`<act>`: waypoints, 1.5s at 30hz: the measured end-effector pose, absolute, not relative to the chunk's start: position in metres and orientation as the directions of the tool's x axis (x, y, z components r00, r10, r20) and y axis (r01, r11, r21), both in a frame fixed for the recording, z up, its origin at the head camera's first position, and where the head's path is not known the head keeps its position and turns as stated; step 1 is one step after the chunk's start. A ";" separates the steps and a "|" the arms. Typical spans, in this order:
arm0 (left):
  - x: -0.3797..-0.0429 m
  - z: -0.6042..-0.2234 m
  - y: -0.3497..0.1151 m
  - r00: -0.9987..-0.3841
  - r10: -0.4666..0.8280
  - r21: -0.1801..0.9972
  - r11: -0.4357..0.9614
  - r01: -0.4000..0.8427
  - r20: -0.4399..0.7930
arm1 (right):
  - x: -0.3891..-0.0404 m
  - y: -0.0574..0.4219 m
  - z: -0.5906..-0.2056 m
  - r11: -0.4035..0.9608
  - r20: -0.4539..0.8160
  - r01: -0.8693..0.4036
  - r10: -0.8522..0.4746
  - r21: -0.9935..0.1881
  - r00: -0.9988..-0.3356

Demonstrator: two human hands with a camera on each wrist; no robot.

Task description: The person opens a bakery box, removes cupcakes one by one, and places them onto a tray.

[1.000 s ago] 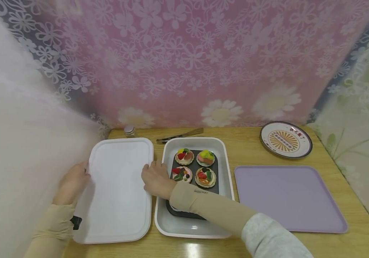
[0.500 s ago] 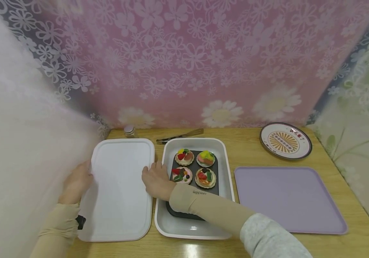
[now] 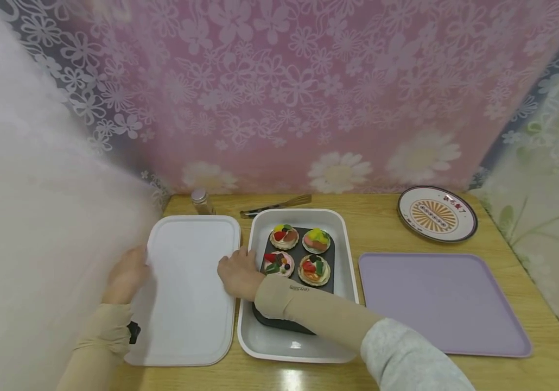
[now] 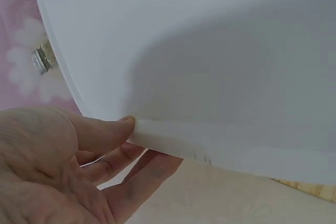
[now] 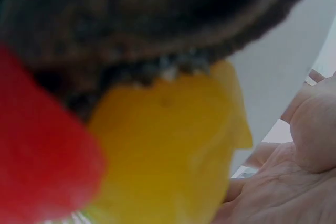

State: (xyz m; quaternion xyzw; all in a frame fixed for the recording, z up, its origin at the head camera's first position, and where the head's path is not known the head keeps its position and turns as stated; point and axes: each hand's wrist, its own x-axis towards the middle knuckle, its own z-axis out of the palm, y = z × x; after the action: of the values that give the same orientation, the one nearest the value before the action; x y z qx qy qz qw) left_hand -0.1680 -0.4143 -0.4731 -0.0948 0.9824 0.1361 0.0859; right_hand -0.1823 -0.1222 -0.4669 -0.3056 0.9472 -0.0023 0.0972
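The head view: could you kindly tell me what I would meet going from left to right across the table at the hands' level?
Left hand → white tray → right hand → deep white basin holding a dark pan → purple tray.

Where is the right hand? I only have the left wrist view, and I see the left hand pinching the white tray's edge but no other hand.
Observer: The right hand is at the opposite long edge of the white tray.
Operator: What stands beyond that edge?
Observer: A deep, light-coloured dish, right beside the tray.
Operator: Anything in it?
Observer: Yes, a dark pan with four topped tarts in sight; a beige sleeve hides part of the pan, so I can't say whether there are more.
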 end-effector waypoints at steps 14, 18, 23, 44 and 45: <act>-0.171 -0.483 -0.411 -0.951 -0.175 0.257 0.936 -0.241 -0.257 | -0.184 -0.125 -0.474 0.810 -0.237 -0.583 -0.579 -0.062 -0.780; -0.173 -0.487 -0.409 -0.956 -0.175 0.256 0.938 -0.234 -0.235 | -0.184 -0.123 -0.476 0.813 -0.230 -0.581 -0.574 -0.046 -0.786; -0.175 -0.491 -0.405 -0.956 -0.175 0.242 0.942 -0.232 -0.235 | -0.183 -0.120 -0.481 0.803 -0.213 -0.593 -0.590 -0.057 -0.779; -0.178 -0.484 -0.377 -0.975 -0.198 0.234 0.948 -0.216 -0.100 | -0.197 -0.086 -0.438 0.797 -0.128 -0.596 -0.604 -0.098 -0.787; -0.181 -0.480 -0.371 -0.977 -0.195 0.243 0.947 -0.210 -0.083 | -0.199 -0.081 -0.434 0.799 -0.121 -0.589 -0.601 -0.119 -0.790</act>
State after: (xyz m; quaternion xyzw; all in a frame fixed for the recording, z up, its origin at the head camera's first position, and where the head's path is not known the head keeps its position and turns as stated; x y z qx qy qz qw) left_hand -0.1808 -0.3713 -0.4802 -0.1028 0.9862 0.1264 0.0288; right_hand -0.1993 -0.0807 -0.4345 -0.3147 0.9454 -0.0373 0.0765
